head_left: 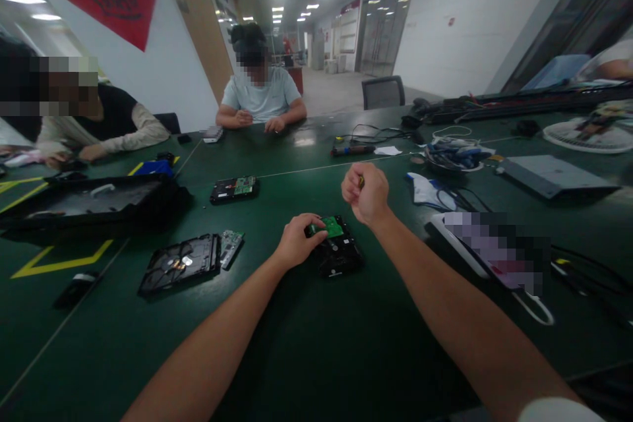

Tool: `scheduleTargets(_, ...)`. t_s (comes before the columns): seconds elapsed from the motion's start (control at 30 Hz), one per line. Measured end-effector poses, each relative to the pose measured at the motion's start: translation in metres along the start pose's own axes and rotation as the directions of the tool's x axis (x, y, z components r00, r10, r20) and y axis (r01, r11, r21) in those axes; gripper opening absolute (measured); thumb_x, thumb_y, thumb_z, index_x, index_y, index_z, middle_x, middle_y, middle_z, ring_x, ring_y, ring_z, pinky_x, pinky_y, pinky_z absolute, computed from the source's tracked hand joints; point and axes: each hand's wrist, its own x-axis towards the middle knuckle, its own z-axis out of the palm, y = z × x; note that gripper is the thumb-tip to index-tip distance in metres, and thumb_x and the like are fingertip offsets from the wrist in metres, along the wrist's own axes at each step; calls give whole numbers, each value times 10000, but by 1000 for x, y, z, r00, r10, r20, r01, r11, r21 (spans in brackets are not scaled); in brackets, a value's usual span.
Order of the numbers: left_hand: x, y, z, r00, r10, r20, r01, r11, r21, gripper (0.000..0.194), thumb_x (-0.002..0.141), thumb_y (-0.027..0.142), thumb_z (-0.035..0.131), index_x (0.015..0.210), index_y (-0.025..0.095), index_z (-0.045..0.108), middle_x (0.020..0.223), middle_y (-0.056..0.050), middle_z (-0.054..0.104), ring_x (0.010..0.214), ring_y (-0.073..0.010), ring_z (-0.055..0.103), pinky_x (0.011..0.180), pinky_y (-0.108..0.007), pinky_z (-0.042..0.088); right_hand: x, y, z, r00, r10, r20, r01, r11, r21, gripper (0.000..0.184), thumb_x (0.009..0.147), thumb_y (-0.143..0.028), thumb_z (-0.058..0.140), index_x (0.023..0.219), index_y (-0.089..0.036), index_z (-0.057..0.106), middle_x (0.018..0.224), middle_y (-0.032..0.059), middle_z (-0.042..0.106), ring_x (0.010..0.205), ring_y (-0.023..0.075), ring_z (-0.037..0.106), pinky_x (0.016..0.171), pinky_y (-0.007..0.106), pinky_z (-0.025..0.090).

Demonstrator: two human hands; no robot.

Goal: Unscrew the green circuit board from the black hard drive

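Observation:
A black hard drive (341, 254) with a green circuit board (336, 227) lies on the dark green table in front of me. My left hand (301, 237) grips its upper left side, the thumb resting across the board. Raised just beyond the drive's right corner, my right hand (364, 191) is closed in a fist. A small dark and yellow end shows between its fingers; the rest is hidden. To the left lie another black drive (180, 264) and a loose circuit board (230, 248) touching its right end. A further hard drive (235, 188) sits farther back.
A black tray-like housing (93, 201) stands at the left. On the right are a phone-like device (494, 250), a grey metal box (556, 175), and bundled cables (455, 153). A screwdriver-like tool (353, 150) lies at the back. Two people (262, 89) sit across and to the left.

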Motion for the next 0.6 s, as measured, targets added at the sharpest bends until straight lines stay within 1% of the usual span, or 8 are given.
scheduleTargets(0.23, 0, 0, 0, 1000, -4, -7, 4, 1000, -13, 132, 851, 237, 760, 974, 249, 712, 1213, -48, 725, 1180, -254, 657, 1078, -464, 476, 0, 13, 3, 1000, 11, 24, -11, 1000, -14, 465, 837, -515, 577, 538, -248, 342, 411, -96, 270, 341, 57, 221, 339, 189, 161)
scheduleTargets(0.37, 0, 2, 0, 1000, 4, -12, -4, 1000, -22, 127, 847, 227, 762, 963, 243, 711, 1201, -51, 729, 1183, -255, 655, 1082, -464, 467, -1, 21, 3, 999, 19, 40, -20, 1000, 20, 429, 831, -465, 578, 526, -246, 370, 406, -90, 276, 353, 61, 220, 344, 194, 156)
scheduleTargets(0.6, 0, 4, -1, 1000, 7, -3, -7, 1000, -21, 121, 850, 232, 761, 961, 243, 714, 1208, -51, 729, 1185, -254, 652, 1081, -460, 466, -4, 28, 3, 998, -7, 59, 2, 996, 89, 416, 821, -409, 619, 507, -232, 410, 405, -90, 300, 343, 53, 238, 351, 191, 156)
